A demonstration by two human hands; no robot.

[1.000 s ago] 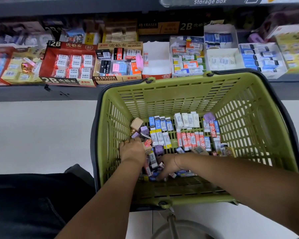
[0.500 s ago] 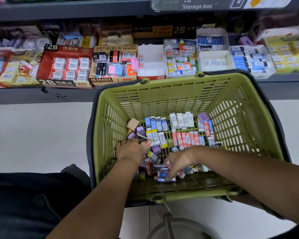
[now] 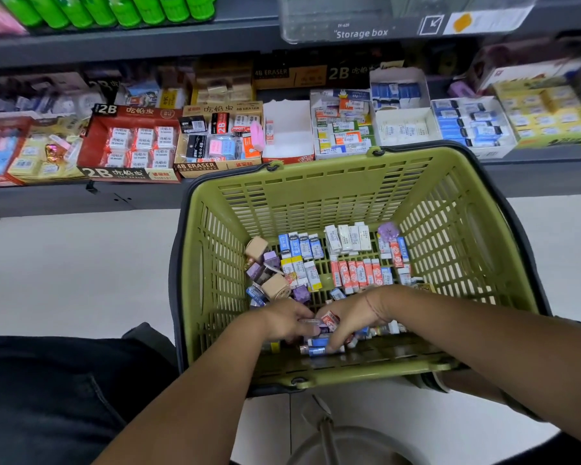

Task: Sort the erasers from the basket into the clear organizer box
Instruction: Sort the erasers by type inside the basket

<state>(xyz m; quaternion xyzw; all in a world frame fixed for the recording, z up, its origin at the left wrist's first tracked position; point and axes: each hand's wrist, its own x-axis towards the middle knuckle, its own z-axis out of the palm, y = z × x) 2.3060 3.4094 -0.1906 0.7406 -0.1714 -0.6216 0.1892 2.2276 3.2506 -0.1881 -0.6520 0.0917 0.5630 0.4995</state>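
— Shelving point(image 3: 81, 199) stocked with eraser cartons runs along the far side of our head view. The green basket point(image 3: 316, 196) sits on the pale floor point(image 3: 64, 263) just in front of it. What do we log as changed?

— Two items. First, our view has tilted up. The clear organizer box point(image 3: 383, 15), labelled "Storage box", now shows on the upper shelf, far above the basket. Second, the left hand point(image 3: 282, 322) has left the purple and tan erasers point(image 3: 275, 285) at the basket's left. It has moved right and nearer to meet the right hand point(image 3: 353, 317) over the loose heap point(image 3: 319, 344) by the near wall.

— Grip state?

— Both hands have fingers curled down into the heap. A red-and-white eraser point(image 3: 330, 319) stands between their fingertips. We cannot tell which hand grasps it, or whether either does.

— Location of the task items?

— All erasers we can see are in the basket: lined rows point(image 3: 356, 271) toward the far side, the heap near. The box is too blurred for us to check its contents.

— Meaning for the task?

— We judge that picking has shifted to the near heap with both hands. Transfer has not begun. The box is well apart and high, so a long upward reach comes next.
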